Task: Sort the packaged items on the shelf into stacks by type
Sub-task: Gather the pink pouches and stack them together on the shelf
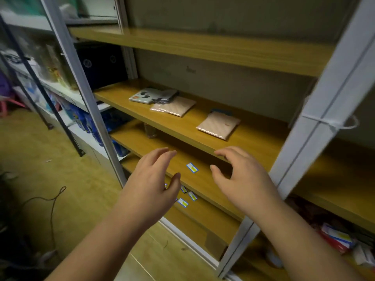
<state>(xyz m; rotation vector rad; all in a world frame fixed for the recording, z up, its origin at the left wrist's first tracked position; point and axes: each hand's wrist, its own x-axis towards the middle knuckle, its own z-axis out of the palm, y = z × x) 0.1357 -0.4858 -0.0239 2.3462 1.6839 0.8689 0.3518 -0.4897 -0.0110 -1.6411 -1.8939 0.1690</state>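
On the middle wooden shelf [253, 138] lie a grey packet pile [154, 95] at the back left, a pink striped packet [174, 106] just in front of it, and a second pink striped packet [218, 125] further right, with a dark blue item peeking out behind it. My left hand [150, 185] and my right hand [241, 177] hover side by side in front of the shelf edge, below the packets, fingers relaxed and holding nothing.
White metal uprights [324, 118] frame the shelf on both sides. Small blue-and-white labels [192, 167] lie on the lower shelves. A glass jar [150, 130] stands on the shelf below. Red and white packets [336, 238] sit at the lower right. A cable lies on the floor.
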